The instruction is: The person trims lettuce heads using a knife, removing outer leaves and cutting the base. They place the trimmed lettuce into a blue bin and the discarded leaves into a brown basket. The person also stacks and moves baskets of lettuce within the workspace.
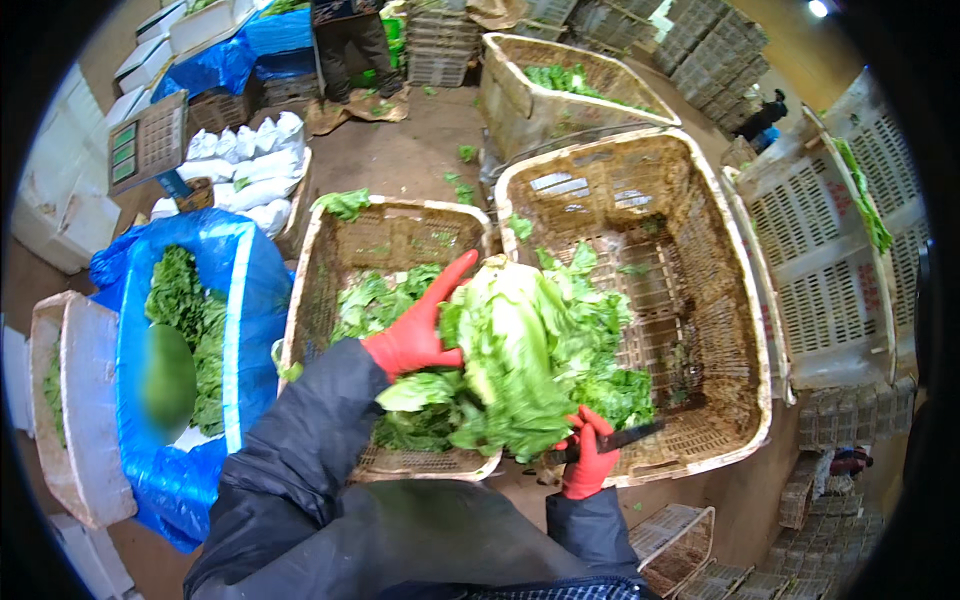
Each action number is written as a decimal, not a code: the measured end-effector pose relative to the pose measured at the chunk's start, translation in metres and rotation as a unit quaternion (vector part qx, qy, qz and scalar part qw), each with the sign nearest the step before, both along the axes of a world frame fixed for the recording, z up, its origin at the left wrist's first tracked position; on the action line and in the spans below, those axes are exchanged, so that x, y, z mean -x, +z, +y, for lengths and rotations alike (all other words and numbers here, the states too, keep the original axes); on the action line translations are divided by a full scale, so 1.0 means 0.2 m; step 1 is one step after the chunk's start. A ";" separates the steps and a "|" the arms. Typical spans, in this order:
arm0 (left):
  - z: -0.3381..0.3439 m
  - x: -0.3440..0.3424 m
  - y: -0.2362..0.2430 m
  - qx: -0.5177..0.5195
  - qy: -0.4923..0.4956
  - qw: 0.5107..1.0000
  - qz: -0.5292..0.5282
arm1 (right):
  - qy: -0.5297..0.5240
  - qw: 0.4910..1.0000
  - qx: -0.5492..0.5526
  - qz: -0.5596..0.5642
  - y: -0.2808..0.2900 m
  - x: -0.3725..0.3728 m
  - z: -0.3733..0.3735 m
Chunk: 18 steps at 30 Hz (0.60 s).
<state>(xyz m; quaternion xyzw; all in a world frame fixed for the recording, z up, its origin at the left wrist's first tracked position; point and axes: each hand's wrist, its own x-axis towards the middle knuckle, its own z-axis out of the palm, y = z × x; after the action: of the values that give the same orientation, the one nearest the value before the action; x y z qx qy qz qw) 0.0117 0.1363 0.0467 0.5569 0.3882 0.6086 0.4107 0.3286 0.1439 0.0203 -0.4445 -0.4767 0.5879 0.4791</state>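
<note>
My spread left hand [412, 335] flanks the lettuce [515, 330], stem end pointing away, leaf tips nearer my right hand [592, 462], closed round a knife [635, 436].

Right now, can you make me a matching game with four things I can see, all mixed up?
Column one
1. knife
2. lettuce head
3. plastic liner
4. bags

Column two
A. white, heaped toward the upper left
B. green, against the left hand
C. held in the right hand
D. blue, in the box on the left

Right pairs: 1-C, 2-B, 3-D, 4-A
</note>
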 end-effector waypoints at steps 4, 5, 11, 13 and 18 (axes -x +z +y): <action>-0.41 0.22 0.19 0.172 -0.157 0.971 -0.047 | 0.186 0.967 0.134 -0.114 -0.05 0.12 0.04; -0.51 0.24 0.17 0.178 -0.173 0.969 -0.011 | 0.193 0.942 0.228 -0.153 -0.16 0.12 0.08; -0.87 0.09 0.03 0.271 -0.180 0.942 -0.084 | 0.540 0.583 -0.518 -0.317 0.61 0.57 0.02; -0.90 0.08 0.01 0.247 -0.163 0.952 -0.076 | 0.495 0.523 -0.569 -0.397 0.62 0.62 -0.03; -1.01 0.05 0.00 0.223 -0.099 0.967 -0.072 | 0.498 0.478 -0.594 -0.414 0.52 0.67 -0.07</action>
<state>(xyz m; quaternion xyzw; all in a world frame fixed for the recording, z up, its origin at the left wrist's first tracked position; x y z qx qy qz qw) 0.0019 -0.0656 0.0467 0.4419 0.4262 0.5013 0.6097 0.1939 0.1297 0.1239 0.0662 -0.9964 0.0525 0.0034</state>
